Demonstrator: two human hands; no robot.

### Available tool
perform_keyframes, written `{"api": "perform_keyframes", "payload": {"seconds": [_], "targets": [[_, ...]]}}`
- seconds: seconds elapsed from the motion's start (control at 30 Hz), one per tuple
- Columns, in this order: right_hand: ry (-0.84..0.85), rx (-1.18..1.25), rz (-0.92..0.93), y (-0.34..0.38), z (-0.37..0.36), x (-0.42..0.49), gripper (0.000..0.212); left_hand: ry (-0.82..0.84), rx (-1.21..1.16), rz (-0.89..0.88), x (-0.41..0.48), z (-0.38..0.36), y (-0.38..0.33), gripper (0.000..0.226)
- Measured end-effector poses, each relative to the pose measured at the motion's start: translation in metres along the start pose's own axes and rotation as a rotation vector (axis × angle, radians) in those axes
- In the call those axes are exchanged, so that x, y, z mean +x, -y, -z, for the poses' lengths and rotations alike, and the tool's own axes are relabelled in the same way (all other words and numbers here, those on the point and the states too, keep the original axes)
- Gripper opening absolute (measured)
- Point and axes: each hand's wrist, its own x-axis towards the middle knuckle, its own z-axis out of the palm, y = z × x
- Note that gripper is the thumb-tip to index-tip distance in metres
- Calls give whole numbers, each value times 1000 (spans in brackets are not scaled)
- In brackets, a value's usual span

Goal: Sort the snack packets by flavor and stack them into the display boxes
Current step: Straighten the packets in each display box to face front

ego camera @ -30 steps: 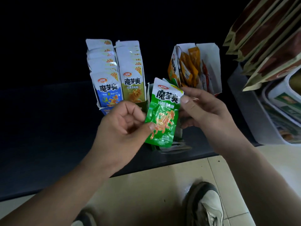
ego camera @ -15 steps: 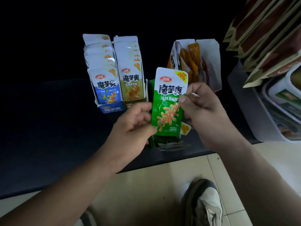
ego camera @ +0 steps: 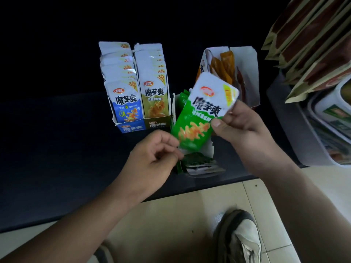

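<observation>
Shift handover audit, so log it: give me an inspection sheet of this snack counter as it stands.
Surface: dark counter, tiled floor below its edge.
Job's things: green packet tilted, held over the green box; blue box and olive box each packed full; orange packets in a white box behind.
Clutter: flattened flap or wrapper before the green box, unclear which.
Hands: right hand pinches the green packet; left hand curled by its lower corner, contact unclear.
Cables: nothing seen.
Surroundings: brown packets hanging right, tubs beneath, one shoe.
</observation>
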Motion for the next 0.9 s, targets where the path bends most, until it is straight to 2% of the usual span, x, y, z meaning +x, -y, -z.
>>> {"api": "perform_keyframes", "payload": {"seconds": [0.03, 0.13, 0.33, 0.47, 0.6, 0.73, 0.8, 0.9], "targets": [[5, -7, 5, -1, 0, -1, 13, -13, -10, 1, 1, 0, 0, 25], [26, -27, 45, -5, -2, -2, 12, -35, -19, -3, 1, 1, 0, 21], [4, -127, 148, -1, 7, 4, 15, 21, -11, -52, 2, -5, -3, 47], [62, -233, 135, -6, 13, 1, 15, 22, -7, -65, 7, -8, 2, 42], [129, -190, 88, -11, 13, 0, 12, -132, -98, -127, 9, -4, 5, 25], [174, -216, 81, -14, 6, 4, 30, -175, -145, -190, 3, -3, 5, 24], [167, -215, 103, -14, 2, 4, 23, -203, -149, -206, 3, -5, 3, 34], [195, -303, 109, -9, 1, 6, 9, -188, -125, -284, 6, -7, 0, 21]]}}
